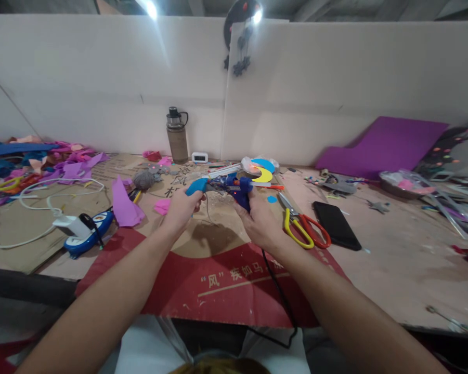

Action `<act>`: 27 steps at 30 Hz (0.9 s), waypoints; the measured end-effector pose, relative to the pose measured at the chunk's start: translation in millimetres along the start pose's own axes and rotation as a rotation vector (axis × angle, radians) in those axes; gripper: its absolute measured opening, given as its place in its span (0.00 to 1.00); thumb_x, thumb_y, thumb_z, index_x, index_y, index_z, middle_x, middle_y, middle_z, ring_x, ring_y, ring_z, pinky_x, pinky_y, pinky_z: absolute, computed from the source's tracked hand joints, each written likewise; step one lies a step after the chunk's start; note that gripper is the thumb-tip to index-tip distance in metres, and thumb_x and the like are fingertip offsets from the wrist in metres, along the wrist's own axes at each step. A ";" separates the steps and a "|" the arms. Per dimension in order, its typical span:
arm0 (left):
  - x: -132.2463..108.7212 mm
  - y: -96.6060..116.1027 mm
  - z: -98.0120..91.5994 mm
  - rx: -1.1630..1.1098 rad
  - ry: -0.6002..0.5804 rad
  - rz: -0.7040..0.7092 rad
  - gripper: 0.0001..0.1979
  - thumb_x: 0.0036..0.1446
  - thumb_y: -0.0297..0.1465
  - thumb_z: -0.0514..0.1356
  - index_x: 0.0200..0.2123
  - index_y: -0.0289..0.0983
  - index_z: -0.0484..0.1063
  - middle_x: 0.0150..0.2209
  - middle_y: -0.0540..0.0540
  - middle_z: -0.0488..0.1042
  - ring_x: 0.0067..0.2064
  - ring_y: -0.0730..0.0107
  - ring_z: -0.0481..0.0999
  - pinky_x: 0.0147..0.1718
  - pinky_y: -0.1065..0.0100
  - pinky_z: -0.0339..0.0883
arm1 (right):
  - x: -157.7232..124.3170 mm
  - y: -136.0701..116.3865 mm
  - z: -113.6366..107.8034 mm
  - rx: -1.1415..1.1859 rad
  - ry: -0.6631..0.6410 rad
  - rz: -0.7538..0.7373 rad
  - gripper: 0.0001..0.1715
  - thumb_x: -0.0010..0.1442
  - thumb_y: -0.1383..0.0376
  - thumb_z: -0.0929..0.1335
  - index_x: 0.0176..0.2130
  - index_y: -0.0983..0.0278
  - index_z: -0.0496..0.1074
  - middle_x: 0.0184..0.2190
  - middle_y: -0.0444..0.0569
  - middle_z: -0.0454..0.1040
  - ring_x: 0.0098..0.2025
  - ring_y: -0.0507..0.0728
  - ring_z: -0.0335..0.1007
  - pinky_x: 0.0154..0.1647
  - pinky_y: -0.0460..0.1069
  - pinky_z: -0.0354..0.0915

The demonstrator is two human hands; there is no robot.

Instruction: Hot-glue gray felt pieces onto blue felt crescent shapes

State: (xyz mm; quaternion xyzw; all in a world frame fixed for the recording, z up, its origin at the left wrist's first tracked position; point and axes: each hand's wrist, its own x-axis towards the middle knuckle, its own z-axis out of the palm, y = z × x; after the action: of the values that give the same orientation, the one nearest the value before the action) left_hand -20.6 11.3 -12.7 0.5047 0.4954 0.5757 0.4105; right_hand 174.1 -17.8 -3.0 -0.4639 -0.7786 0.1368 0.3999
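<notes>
My right hand is closed round the handle of a blue glue gun, whose black cord hangs down past the table edge. A glue stick pokes out at the gun's back. In my left hand a blue felt piece is pinched between thumb and fingers. The gun's front end points left, close to that blue piece; whether they touch I cannot tell. Both hands are above a red and brown cardboard sheet. Right of my right hand lie scissors with yellow and red handles.
A black phone lies beside the scissors. Further back stand a water bottle and a small white clock. At left are a blue power strip, grey yarn and felt scraps. Purple felt leans against the back wall.
</notes>
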 end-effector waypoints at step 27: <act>1.5 -0.3 -0.7 0.033 0.022 0.009 0.04 0.42 0.30 0.58 0.21 0.34 0.68 0.18 0.52 0.64 0.18 0.80 0.57 0.17 0.73 0.47 | -1.4 -3.4 0.5 0.000 -0.023 0.025 0.24 0.60 0.63 0.60 0.55 0.68 0.59 0.47 0.61 0.72 0.48 0.66 0.69 0.46 0.61 0.64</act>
State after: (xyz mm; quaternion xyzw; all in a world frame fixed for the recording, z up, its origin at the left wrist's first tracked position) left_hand -21.6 12.7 -12.7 0.5073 0.5070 0.5749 0.3938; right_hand 172.0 -20.7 -2.0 -0.4719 -0.7773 0.1471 0.3892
